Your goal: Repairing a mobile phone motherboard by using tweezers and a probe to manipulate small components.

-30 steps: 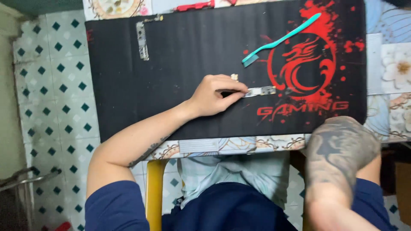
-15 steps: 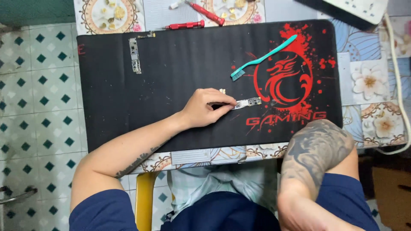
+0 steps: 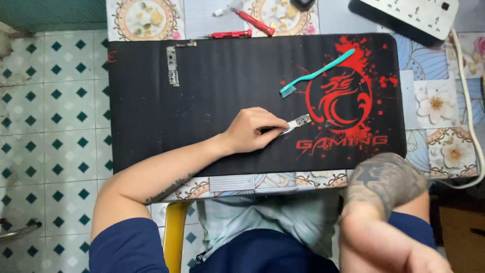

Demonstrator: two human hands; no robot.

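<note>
No containers show. A black mat (image 3: 202, 101) with a red dragon print covers a patterned tabletop (image 3: 439, 101); teal-diamond floor tiles (image 3: 50, 101) lie to the left, and a yellow chair (image 3: 173, 232) sits below the left forearm. The left hand (image 3: 250, 130) rests on the mat, fingers pinched together on a small circuit board (image 3: 298, 122) that sticks out to its right. Above and right of the hand lies a teal brush (image 3: 316, 75); up and left, a metal strip (image 3: 173, 65). Beyond the mat's far edge lie two red screwdrivers (image 3: 232, 34), and a white power strip (image 3: 414, 12) sits far upper right. The right hand (image 3: 394, 247) is raised close to the camera, blurred; I cannot tell its grip.
</note>
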